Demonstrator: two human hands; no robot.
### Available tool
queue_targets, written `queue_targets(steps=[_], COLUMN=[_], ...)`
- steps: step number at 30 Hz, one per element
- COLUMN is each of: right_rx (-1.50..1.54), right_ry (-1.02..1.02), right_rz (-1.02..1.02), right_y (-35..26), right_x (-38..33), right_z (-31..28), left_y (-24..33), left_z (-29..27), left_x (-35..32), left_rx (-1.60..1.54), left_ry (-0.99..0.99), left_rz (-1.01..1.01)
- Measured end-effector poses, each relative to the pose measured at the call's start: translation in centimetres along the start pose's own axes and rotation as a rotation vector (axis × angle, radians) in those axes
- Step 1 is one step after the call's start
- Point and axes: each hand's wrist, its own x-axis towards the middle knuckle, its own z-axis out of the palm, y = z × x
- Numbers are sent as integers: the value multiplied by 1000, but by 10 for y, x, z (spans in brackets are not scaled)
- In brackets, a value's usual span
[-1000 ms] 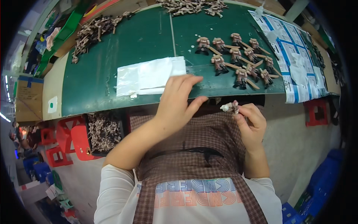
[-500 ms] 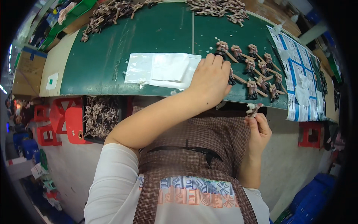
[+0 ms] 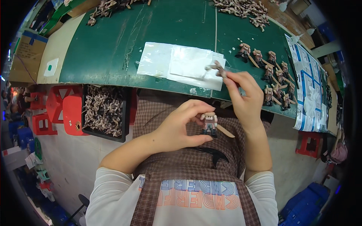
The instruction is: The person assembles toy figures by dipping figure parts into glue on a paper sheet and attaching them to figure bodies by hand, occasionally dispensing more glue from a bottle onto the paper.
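My left hand [image 3: 171, 128] is closed around a small toy figure [image 3: 209, 122] with a pinkish torso, dark boots and a flat tan blade sticking out to its right. It is held in front of the apron, below the table edge. My right hand [image 3: 247, 94] pinches a small pale-and-brown toy part [image 3: 218, 69] between thumb and fingertips. That part hangs over the corner of the white sheets [image 3: 156, 60] and is slightly blurred. Several similar toy figures [image 3: 269, 73] with tan blades lie in rows on the green table [image 3: 109, 56], right of my right hand.
Heaps of loose toy parts [image 3: 245, 9] lie along the table's far side. Left of my lap stands a black crate [image 3: 126, 113] filled with more parts, near red stools [image 3: 73, 113]. Printed blue-and-white sheets [image 3: 307, 86] cover the table's right end.
My left hand has come back from the rows with a toy figure, now held before the apron. My right hand has risen up and left, carrying the small part over the white sheets.
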Motion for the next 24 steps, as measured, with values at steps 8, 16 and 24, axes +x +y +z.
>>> queue_targets(steps=[8,16,24], right_rx=[-479,-575,-542], right_ry=[-170,-268,-300], right_rz=[-274,-281,-256], right_y=[-13,-21,-24], right_x=[39,45,43], right_z=[38,41,38], left_y=[-5,-3,2], left_z=[-26,-37,-39], left_x=[-25,-31,-25], left_rx=[-6,-460,-515], left_ry=[127,221,248], left_rz=[19,-86,-40])
